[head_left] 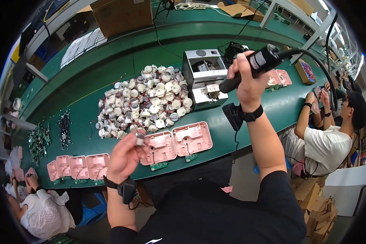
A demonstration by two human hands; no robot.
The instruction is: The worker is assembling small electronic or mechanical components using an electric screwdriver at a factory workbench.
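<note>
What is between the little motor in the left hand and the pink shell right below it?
Nothing visible. The left hand holds the small motor just above the pink shell, with only open air between them.

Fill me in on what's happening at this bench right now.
A person at a green workbench holds a small silver-and-white motor in the left hand and grips a black corded electric screwdriver in the raised right hand. Two pink plastic housings lie open in front, beside a heap of motors and a grey screw feeder box. More pink housings wait at the left. Co-workers sit on either side.
</note>
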